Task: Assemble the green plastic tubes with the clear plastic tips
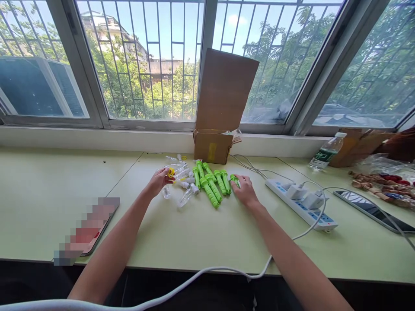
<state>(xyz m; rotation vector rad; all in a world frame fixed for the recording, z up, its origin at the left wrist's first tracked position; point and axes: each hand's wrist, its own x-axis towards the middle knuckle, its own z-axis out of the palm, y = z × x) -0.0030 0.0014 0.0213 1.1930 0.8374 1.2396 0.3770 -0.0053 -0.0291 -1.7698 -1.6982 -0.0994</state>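
Observation:
Several bright green plastic tubes [210,185] lie side by side on the pale green table [201,233], just in front of me. To their left is a scatter of small clear plastic tubes [185,196] with caps. My left hand [158,180] rests among the clear pieces, its fingers curled round a small yellow part [170,172]. On the other side of the row, my right hand [244,190] lies over one green tube [234,179], fingers bent down onto it.
An open cardboard box [212,144] stands against the window sill behind the tubes. A white power strip [300,203] with plugged adapters and a cable lies at the right, then a tablet [372,211], a water bottle [326,152] and bagged items [385,181]. A phone [87,229] lies at the left.

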